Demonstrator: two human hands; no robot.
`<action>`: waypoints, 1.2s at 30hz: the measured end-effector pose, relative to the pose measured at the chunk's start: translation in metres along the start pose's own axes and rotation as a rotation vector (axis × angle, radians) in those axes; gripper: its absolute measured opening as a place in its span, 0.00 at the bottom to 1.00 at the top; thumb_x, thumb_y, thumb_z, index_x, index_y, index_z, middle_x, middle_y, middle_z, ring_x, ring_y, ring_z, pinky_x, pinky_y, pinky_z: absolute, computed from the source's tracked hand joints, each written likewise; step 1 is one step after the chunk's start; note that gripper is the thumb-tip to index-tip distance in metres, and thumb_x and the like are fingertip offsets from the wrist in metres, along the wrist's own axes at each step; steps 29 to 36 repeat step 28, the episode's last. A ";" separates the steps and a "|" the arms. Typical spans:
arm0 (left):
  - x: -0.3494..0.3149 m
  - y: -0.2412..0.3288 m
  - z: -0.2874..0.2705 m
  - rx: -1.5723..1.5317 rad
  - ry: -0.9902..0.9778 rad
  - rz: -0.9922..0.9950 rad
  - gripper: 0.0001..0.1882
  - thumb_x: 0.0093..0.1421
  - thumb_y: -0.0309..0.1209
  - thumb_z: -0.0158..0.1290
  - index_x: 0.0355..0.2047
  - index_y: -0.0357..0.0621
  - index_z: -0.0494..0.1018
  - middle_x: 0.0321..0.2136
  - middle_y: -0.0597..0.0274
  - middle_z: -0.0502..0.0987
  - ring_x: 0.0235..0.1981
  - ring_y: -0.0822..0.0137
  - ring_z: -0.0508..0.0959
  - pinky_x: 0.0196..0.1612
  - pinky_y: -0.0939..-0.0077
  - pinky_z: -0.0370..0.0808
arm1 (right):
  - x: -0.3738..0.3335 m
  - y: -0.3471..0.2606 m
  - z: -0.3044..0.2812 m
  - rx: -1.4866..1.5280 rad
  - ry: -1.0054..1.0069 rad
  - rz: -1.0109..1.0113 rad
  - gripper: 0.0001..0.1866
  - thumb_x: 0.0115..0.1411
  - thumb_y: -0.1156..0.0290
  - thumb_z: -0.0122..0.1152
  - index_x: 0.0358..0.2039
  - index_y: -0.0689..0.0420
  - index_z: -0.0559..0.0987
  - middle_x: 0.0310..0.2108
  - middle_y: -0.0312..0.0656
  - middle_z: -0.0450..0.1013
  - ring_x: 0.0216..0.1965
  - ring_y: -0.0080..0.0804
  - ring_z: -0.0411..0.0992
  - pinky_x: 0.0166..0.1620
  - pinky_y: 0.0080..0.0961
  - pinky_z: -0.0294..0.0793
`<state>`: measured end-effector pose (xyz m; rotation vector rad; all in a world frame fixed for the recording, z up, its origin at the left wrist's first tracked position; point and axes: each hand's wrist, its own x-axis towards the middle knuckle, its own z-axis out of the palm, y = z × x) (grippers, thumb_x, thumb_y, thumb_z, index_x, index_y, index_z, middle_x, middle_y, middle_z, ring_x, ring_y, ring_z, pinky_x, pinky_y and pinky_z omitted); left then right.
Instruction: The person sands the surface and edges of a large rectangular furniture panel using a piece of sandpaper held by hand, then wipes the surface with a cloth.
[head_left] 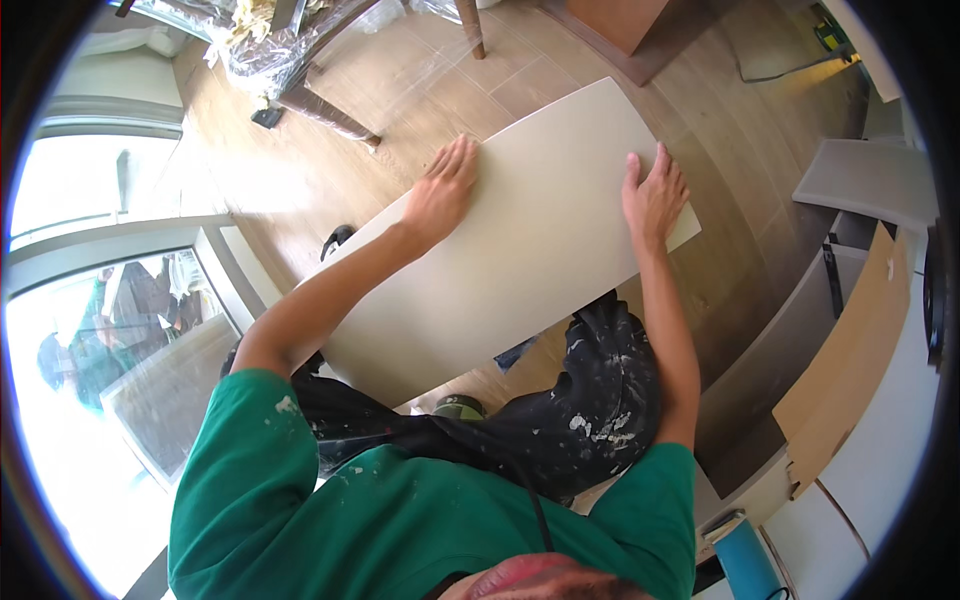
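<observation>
A large pale beige panel [520,220] stretches in front of me, over and beyond my legs. My left hand [443,190] lies on it by the far long edge, fingers stretched out flat and close together. At the right end, my right hand [655,200] rests on the panel with thumb and fingers spread, the fingertips reaching the short edge. What bears the panel from below is hidden.
Plastic-wrapped furniture with wooden legs [330,118] stands at the far left. A glazed door [160,360] is on the left. Grey panels [868,185], a cardboard sheet [850,360] and a teal object [745,560] are at right. A brown box-like piece [620,25] stands far ahead.
</observation>
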<state>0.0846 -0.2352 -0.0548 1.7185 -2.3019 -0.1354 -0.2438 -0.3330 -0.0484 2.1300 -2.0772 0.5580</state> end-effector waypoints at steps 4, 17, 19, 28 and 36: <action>0.093 0.037 0.031 0.148 0.081 -0.030 0.29 0.73 0.31 0.43 0.69 0.26 0.57 0.69 0.34 0.62 0.72 0.46 0.62 0.75 0.57 0.57 | 0.003 -0.010 0.000 0.025 0.002 -0.041 0.31 0.70 0.48 0.55 0.63 0.59 0.72 0.55 0.50 0.75 0.57 0.48 0.72 0.59 0.46 0.67; -0.058 0.016 -0.016 0.030 0.066 -0.290 0.30 0.65 0.23 0.47 0.67 0.25 0.61 0.68 0.32 0.63 0.71 0.43 0.64 0.75 0.51 0.57 | -0.005 0.003 0.004 0.004 -0.003 -0.024 0.31 0.69 0.48 0.56 0.63 0.58 0.72 0.55 0.51 0.75 0.57 0.51 0.72 0.59 0.46 0.67; -0.019 0.031 0.001 0.071 0.085 -0.266 0.29 0.66 0.24 0.46 0.67 0.24 0.60 0.67 0.30 0.63 0.71 0.42 0.63 0.75 0.51 0.57 | -0.003 0.001 0.003 0.005 -0.025 -0.005 0.31 0.69 0.49 0.56 0.63 0.57 0.72 0.55 0.51 0.75 0.57 0.51 0.72 0.59 0.46 0.66; -0.023 0.014 0.021 0.046 0.066 -0.222 0.30 0.71 0.31 0.45 0.71 0.30 0.57 0.72 0.41 0.60 0.74 0.46 0.59 0.78 0.53 0.47 | 0.000 0.012 0.004 0.041 -0.063 0.038 0.32 0.68 0.47 0.58 0.65 0.54 0.71 0.58 0.50 0.74 0.60 0.50 0.70 0.62 0.50 0.64; -0.023 0.014 0.021 0.046 0.066 -0.222 0.30 0.71 0.31 0.45 0.71 0.30 0.57 0.72 0.41 0.60 0.74 0.46 0.59 0.78 0.53 0.47 | 0.000 0.012 0.004 0.041 -0.063 0.038 0.32 0.68 0.47 0.58 0.65 0.54 0.71 0.58 0.50 0.74 0.60 0.50 0.70 0.62 0.50 0.64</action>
